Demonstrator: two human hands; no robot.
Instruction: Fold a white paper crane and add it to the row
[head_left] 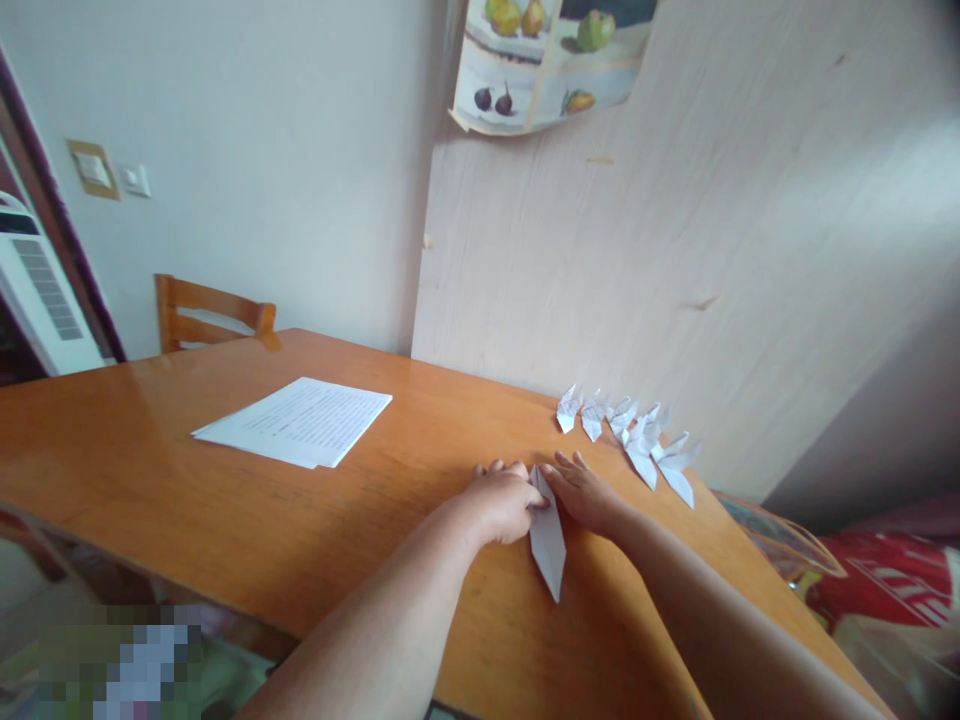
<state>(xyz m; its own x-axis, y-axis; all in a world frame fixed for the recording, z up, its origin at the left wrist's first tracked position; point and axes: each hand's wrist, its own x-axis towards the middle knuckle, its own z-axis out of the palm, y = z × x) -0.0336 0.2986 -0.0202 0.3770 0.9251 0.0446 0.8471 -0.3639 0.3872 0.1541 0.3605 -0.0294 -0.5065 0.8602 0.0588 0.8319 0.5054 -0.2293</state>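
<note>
A narrow strip of folded white paper [549, 555], pointed at its near end, lies on the wooden table between my hands. My left hand [506, 502] is at its left side, fingers curled and one digit pressed onto the paper's upper part. At the right edge of the paper rests my right hand [585, 495], its fingers stretched out and lying low over the far end. The fingertips partly cover the top of the folded paper. Farther right stand several folded paper figures [641, 445] in a row, with pointed parts sticking up.
A stack of printed sheets [296, 422] lies on the left of the wooden table [420, 440]. A wooden chair [214, 310] is at the far left edge. The pale wall panel [600, 280] borders the back. Red bags [885, 575] sit beyond the right edge.
</note>
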